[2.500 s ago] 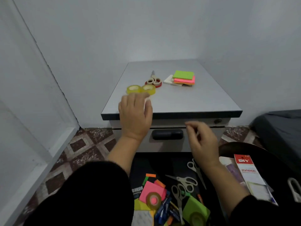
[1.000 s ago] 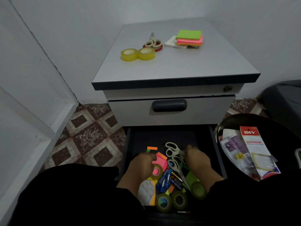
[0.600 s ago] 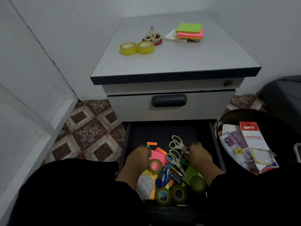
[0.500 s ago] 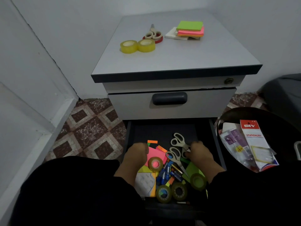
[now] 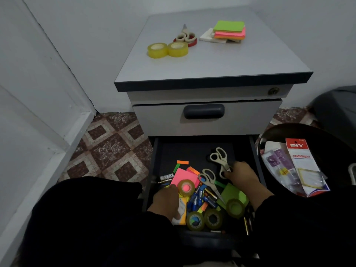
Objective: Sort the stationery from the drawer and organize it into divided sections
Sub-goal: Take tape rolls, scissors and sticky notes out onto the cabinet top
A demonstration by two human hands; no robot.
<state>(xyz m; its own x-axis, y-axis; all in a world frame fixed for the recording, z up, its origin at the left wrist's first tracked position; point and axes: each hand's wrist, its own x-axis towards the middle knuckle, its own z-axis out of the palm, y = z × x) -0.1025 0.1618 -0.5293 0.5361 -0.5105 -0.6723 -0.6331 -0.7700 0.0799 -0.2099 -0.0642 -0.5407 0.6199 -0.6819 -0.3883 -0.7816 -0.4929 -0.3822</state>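
Open drawer (image 5: pixel 202 149), bottom of cabinet (image 5: pixel 208 120): dark interior, stationery heaped toward its near end.

Right hand (image 5: pixel 243 177): in the drawer's right half, fingers curled round the blades of grey scissors (image 5: pixel 219 158); the handle loops point toward the cabinet, raised clear of the heap.

Left hand (image 5: pixel 166 199): at the drawer's near left, back of hand up, fingertips at the edge of a tape roll (image 5: pixel 185 187) lying on a pink pad (image 5: pixel 183 177). Whether it grips anything cannot be told; the fingers are hidden beneath the hand.

Between the hands: second scissors (image 5: pixel 209 180) lying flat, a cluster of blue pens (image 5: pixel 196 199), two dark tape rolls (image 5: pixel 204 219) at the near wall. Green pad (image 5: pixel 234 194) with a tape roll on it, just beside the right wrist.

Cabinet top: two yellow tapes (image 5: pixel 167 50) touching side by side; behind them a pair of scissors (image 5: pixel 185 34) on a red roll; to the right, a stack of notes (image 5: pixel 229 31), green uppermost.

Right of drawer: black bin (image 5: pixel 300 130) holding packets, one marked DIY.
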